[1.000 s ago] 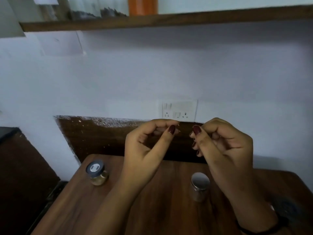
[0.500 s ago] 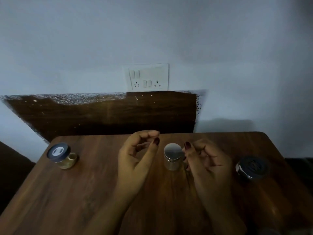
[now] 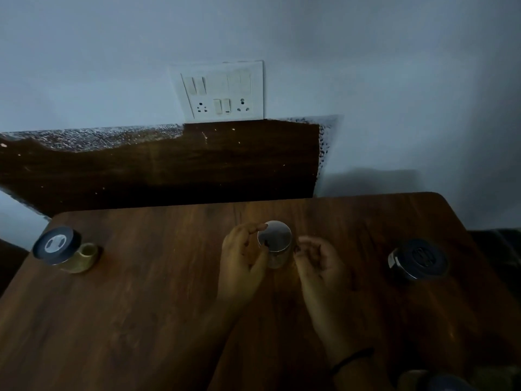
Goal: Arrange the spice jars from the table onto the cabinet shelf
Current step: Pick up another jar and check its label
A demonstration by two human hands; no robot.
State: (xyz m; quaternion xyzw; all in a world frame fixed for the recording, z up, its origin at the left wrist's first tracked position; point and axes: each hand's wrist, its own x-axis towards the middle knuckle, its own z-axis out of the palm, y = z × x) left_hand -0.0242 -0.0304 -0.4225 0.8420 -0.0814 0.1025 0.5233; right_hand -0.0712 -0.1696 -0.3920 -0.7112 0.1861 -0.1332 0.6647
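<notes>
The silver-lidded jar (image 3: pixel 274 240) stands mid-table (image 3: pixel 141 306). The left hand (image 3: pixel 242 259) curls finger and thumb round its lid. The right hand (image 3: pixel 315 262) is loosely curled just beside it; whether it touches is unclear. A dark-lidded jar (image 3: pixel 57 245) stands far left and a black-lidded jar (image 3: pixel 417 259) far right, both well apart. A socket plate (image 3: pixel 222 91) is on the wall behind.

The table (image 3: pixel 141 306) is brown wood-grain, one jar (image 3: pixel 274 236) silver-lidded, the socket plate (image 3: pixel 222 80) white.

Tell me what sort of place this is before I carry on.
Likely a room in a home, perhaps a kitchen corner: a wooden table by a painted wall, a switch-and-socket plate above it, and small lidded jars on the table, such as the silver-lidded jar.
</notes>
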